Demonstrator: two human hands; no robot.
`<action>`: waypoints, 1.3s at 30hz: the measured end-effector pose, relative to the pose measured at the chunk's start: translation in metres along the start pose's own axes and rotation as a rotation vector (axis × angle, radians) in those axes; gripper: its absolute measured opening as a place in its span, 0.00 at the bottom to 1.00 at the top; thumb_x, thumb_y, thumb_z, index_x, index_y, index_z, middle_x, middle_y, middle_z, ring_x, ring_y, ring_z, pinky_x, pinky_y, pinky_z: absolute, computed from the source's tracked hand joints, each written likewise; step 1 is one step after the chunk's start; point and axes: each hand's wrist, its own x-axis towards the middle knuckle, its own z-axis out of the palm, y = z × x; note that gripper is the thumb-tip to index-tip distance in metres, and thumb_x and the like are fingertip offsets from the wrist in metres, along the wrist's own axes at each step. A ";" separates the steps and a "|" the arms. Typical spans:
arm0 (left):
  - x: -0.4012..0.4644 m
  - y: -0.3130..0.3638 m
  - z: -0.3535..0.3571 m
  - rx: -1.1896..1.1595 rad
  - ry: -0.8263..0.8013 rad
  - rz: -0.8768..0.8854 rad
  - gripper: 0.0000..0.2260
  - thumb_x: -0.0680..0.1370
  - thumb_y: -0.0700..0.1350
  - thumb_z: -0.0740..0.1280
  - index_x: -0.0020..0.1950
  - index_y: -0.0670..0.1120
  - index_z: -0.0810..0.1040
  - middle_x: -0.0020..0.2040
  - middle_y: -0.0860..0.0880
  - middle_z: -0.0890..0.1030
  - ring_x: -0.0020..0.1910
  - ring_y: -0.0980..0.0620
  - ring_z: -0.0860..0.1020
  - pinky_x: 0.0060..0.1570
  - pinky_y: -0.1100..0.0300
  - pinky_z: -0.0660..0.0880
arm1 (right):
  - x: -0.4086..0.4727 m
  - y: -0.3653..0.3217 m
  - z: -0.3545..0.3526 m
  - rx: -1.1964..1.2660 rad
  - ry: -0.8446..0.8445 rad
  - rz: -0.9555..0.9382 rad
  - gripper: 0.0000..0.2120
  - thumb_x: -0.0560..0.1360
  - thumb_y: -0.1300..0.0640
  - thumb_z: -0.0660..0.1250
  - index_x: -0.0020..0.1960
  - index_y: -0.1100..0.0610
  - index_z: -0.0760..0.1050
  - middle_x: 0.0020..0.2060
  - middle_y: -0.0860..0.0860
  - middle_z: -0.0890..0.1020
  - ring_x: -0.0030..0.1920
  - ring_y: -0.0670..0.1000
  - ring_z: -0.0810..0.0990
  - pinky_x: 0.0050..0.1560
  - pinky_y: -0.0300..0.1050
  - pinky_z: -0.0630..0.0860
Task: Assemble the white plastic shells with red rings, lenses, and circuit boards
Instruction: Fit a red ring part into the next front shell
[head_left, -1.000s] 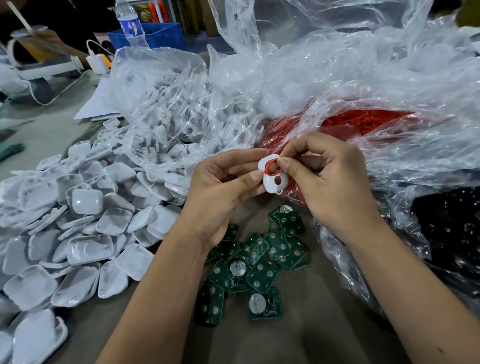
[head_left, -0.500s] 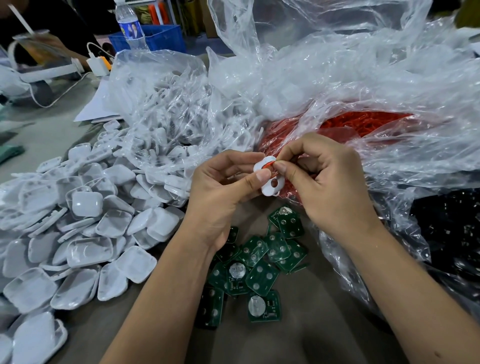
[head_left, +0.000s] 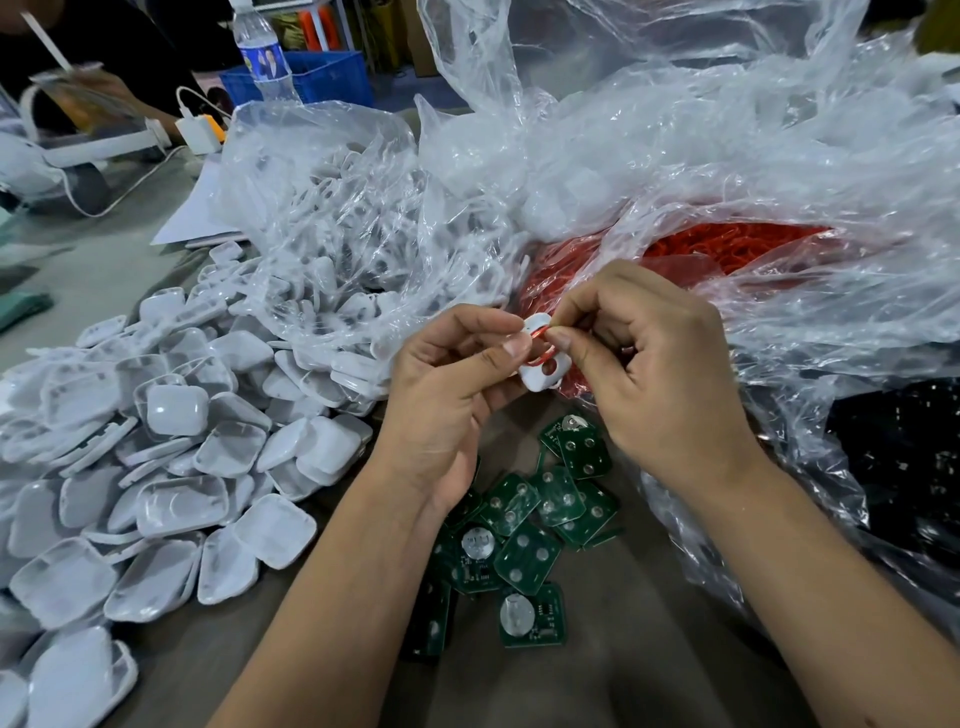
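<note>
The head camera looked down past two bare forearms onto a grey counter (head_left: 649, 670). Nearest, between the forearms, a loose pile of green circuit boards (head_left: 524, 530) lay overlapping on the counter, several showing a round silver disc. To the left, a large heap of white plastic shells (head_left: 156, 467) spread over the counter, most lying hollow side up.

Above the boards, the hands met. The left hand (head_left: 447, 395) gripped a white shell (head_left: 543, 371) between its thumb and curled fingers, holding it off the counter. The right hand (head_left: 654, 374) pinched a red ring (head_left: 540, 343) between thumb and forefinger, pressing it against the upper part of that shell; whether the ring was fully seated could not be told. A round hole showed in the lower part of the shell.

Just behind the hands, a clear plastic bag of red rings (head_left: 727, 249) lay open. To its left, another clear bag of white shells (head_left: 337, 234) spilled toward the heap. To the right, a bag of dark parts (head_left: 904, 457) sat under crumpled plastic, its contents too dim to name.

Farther back, a water bottle (head_left: 262, 57) stood before a blue crate (head_left: 332, 78), with a white charger (head_left: 200, 132) and its cable near the left edge.
</note>
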 end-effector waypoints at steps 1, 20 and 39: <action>0.000 0.000 0.000 -0.013 0.003 -0.006 0.07 0.65 0.38 0.77 0.41 0.43 0.84 0.41 0.42 0.83 0.40 0.47 0.85 0.44 0.53 0.83 | 0.000 0.000 0.000 -0.018 0.003 -0.017 0.03 0.77 0.66 0.74 0.46 0.61 0.81 0.42 0.45 0.77 0.40 0.36 0.73 0.44 0.28 0.67; 0.000 -0.005 0.006 0.204 0.160 0.136 0.07 0.79 0.32 0.69 0.47 0.40 0.86 0.42 0.40 0.86 0.42 0.46 0.85 0.44 0.54 0.83 | -0.001 0.000 0.004 -0.018 0.039 0.020 0.03 0.77 0.65 0.74 0.46 0.61 0.81 0.42 0.48 0.79 0.41 0.45 0.78 0.43 0.34 0.73; 0.000 -0.003 0.004 0.200 0.144 0.145 0.08 0.78 0.33 0.70 0.46 0.42 0.87 0.45 0.40 0.87 0.45 0.44 0.87 0.44 0.55 0.83 | -0.001 0.001 0.003 -0.031 0.042 0.029 0.02 0.78 0.64 0.74 0.47 0.61 0.81 0.42 0.49 0.80 0.40 0.47 0.79 0.41 0.43 0.77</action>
